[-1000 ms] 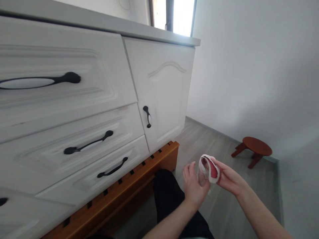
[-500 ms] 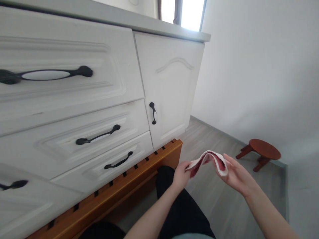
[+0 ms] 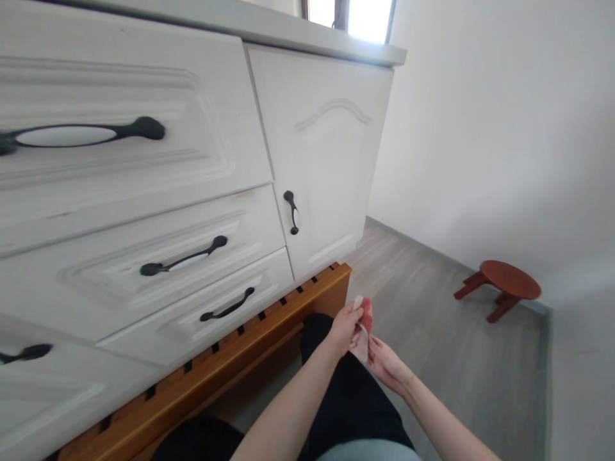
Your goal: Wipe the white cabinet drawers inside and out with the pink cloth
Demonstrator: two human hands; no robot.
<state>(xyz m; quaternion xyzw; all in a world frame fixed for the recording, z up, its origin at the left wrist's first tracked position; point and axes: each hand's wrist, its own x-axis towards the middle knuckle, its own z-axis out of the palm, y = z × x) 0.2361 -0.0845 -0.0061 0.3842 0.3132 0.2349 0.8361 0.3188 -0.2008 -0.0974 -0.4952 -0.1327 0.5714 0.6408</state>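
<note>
Cloth [image 3: 364, 322], red and white, sits pinched between your two hands just above your dark trouser leg [image 3: 346, 397], in front of the wooden base [image 3: 269, 326] under the cabinet. Your left hand [image 3: 344, 328] grips its upper edge, fingers curled over the top with the thumb closing on the fabric, so the red part shows just beyond your knuckles. Your right hand [image 3: 384, 363] comes in from below and to the right, palm turned up, fingertips closed on the lower white part of the cloth. Both forearms reach forward from the bottom of the view and meet at the cloth, hands touching it from opposite sides. Off to the right, a small round stool [image 3: 504, 285] stands on the grey floor [image 3: 432, 320], well apart from your hands.
</note>
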